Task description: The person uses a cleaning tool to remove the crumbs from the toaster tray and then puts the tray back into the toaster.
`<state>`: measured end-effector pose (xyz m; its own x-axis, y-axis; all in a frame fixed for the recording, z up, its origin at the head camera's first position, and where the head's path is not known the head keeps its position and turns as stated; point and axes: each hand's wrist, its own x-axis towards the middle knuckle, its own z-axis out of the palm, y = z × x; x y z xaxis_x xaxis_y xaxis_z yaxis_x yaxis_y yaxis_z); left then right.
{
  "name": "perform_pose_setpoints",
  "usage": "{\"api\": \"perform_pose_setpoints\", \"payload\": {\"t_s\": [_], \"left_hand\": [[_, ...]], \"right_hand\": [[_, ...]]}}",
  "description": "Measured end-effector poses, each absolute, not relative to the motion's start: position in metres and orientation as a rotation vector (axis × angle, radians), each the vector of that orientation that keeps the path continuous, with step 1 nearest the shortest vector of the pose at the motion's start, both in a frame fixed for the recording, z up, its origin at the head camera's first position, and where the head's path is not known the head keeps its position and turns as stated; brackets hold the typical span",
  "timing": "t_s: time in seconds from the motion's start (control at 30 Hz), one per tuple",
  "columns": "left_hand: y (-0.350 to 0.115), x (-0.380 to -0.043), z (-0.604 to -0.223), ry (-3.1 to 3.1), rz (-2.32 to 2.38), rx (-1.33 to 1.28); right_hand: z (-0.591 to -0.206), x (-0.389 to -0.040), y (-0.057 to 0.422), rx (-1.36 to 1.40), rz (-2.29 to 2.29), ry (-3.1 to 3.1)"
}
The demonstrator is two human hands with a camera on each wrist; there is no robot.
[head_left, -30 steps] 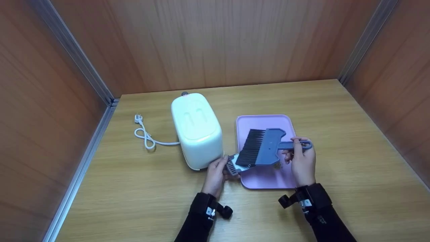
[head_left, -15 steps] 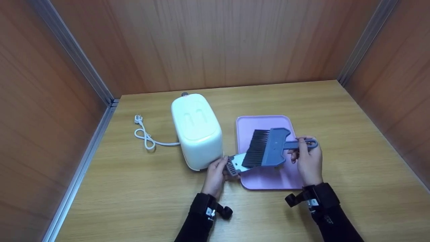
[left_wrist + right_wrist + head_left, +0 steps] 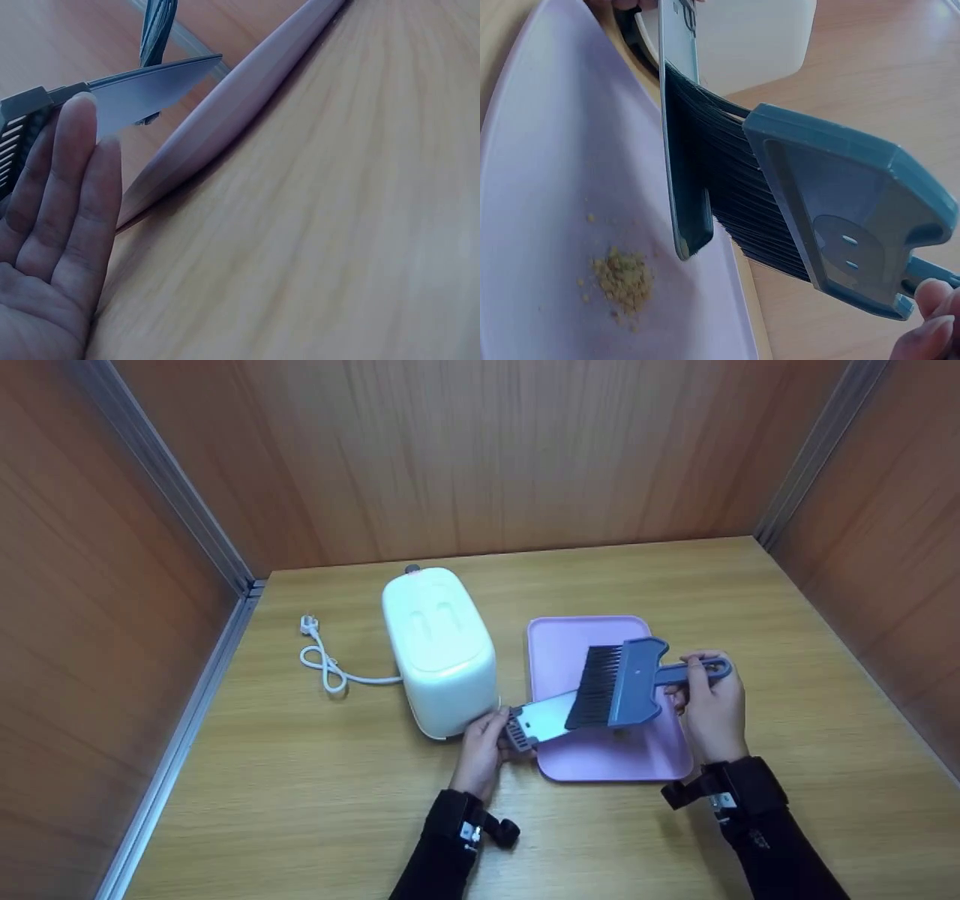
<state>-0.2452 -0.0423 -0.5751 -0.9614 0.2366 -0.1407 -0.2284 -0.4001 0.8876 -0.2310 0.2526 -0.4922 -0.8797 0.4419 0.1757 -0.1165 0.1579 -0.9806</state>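
The left hand (image 3: 478, 757) pinches the pan (image 3: 546, 718) over the lilac tray (image 3: 585, 761), the right hand (image 3: 714, 716) grips the brush (image 3: 636, 682) — light strokes toward the pan's free end should drop bits by the crumb pile (image 3: 624, 281).

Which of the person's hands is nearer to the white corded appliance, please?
Left. The left hand is beside the near right corner of the white corded appliance; the right hand is farther off, by the right edge of the purple tray.

white appliance (image 3: 442, 652) on wood-grain table (image 3: 337, 795) | looped cord (image 3: 375, 681), left | wood walls (image 3: 480, 457) | metal strips (image 3: 169, 472)
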Motion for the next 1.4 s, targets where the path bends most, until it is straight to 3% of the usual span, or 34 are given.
{"api": "perform_pose_setpoints", "payload": {"t_s": [0.8, 1.4], "left_hand": [[-0.041, -0.245, -0.574, 1.53, 2.424, -0.017], [-0.042, -0.245, -0.575, 1.518, 2.433, 0.001]], "right_hand": [[-0.473, -0.23, 0.27, -0.201, 1.331, -2.205], [-0.456, -0.229, 0.251, -0.096, 1.067, -2.279]]}}
